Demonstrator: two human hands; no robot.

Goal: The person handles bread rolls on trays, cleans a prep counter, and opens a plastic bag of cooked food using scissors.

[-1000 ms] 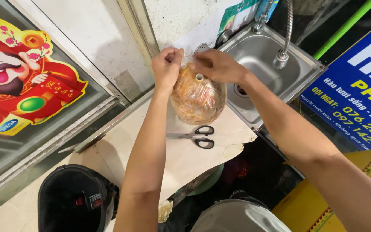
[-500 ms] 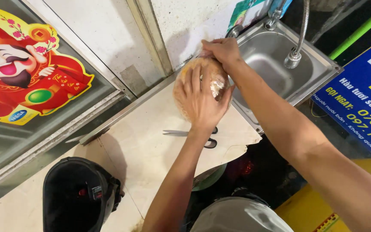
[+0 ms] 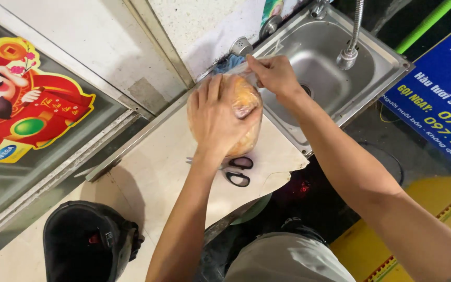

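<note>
Pale cream stone countertop (image 3: 163, 172) runs diagonally through the head view, its near edge chipped and uneven, and it ends against a stainless-steel sink basin (image 3: 322, 62) with a bent chrome tap (image 3: 352, 39) rising at its far side. On the counter, right at the edge of the sink, sits a clear plastic bag stuffed with orange-brown food (image 3: 244, 112); the contents are too blurred through the plastic to make out further. The left hand (image 3: 216, 117) lies flat over the top and near side of this bag, fingers spread wide and pressing against the plastic, so the hand covers much of it. The right hand (image 3: 273, 75) reaches in from the sink side with its fingers pinched narrowly on the gathered plastic at the bag's upper end. Just beside the bag on its near side, partly under the left wrist, a pair of scissors with black handles (image 3: 236, 171) lies on the stone, blades pointing left. Beyond the bag, a blue cloth (image 3: 228, 62) shows against the speckled white wall, near a small round metal fitting (image 3: 241, 47). To the left, a glass panel carries a bright red and yellow cartoon sticker of a figure (image 3: 22, 109). At the lower left a black helmet (image 3: 87, 245) rests on the counter, well apart from the bag. On the right, a blue sign with yellow and white lettering (image 3: 439, 99) stands below a green pipe (image 3: 426, 23).
</note>
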